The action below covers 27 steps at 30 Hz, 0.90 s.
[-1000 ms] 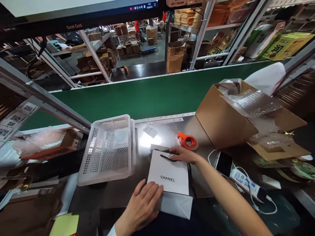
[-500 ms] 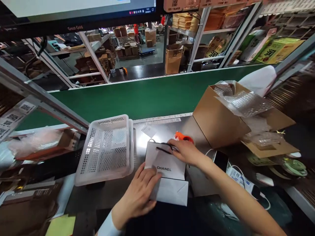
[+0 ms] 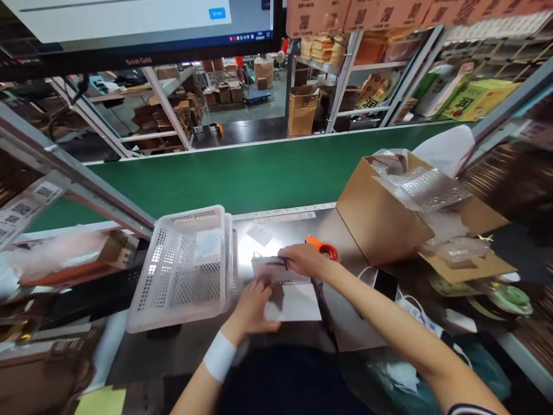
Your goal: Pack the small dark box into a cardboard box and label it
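Note:
A white paper gift bag (image 3: 296,304) stands tilted on the metal bench in front of me, its lower panel facing me and the black brand lettering partly visible. My left hand (image 3: 254,305) grips the bag's left side, fingers over the front and thumb low near the bottom edge. At the bag's top edge, my right hand (image 3: 305,259) is closed around the dark ribbon handle (image 3: 280,262); its fingertips are partly hidden. An orange tape dispenser (image 3: 322,246) lies just beyond my right hand.
White perforated baskets (image 3: 181,317), nested together, stand left of the bag. To the right are an open cardboard box (image 3: 380,213) with bubble wrap (image 3: 425,187) and a phone (image 3: 386,284) with cables. A green conveyor belt (image 3: 242,178) runs behind the bench, below a monitor (image 3: 142,34).
The bag has tipped, so its front looks foreshortened and its lower panel shows more. My left hand has moved slightly up; my right hand has shifted left, still on the handle.

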Each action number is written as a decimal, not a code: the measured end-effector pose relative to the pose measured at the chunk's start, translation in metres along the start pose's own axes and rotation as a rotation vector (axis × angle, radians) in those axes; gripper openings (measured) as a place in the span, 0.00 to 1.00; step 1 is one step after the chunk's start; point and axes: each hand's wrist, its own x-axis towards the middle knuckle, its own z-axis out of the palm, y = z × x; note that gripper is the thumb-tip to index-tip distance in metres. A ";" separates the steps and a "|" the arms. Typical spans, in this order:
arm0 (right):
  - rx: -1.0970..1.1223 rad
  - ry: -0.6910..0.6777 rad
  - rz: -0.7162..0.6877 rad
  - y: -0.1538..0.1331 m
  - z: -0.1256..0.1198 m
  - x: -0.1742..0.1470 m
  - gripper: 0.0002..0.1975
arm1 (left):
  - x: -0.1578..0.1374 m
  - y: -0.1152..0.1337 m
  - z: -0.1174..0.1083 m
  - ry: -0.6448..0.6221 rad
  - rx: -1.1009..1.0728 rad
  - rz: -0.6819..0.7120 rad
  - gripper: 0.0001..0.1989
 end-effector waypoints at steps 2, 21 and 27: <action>0.017 -0.047 -0.017 -0.008 0.026 -0.017 0.10 | -0.022 0.005 0.026 -0.006 -0.083 0.012 0.48; -0.202 0.048 -0.212 -0.054 0.109 -0.078 0.04 | -0.059 0.054 0.037 -0.255 -0.100 -0.137 0.51; -0.237 -0.030 -0.328 -0.068 0.138 -0.100 0.04 | -0.058 0.059 0.030 -0.439 -0.110 -0.139 0.40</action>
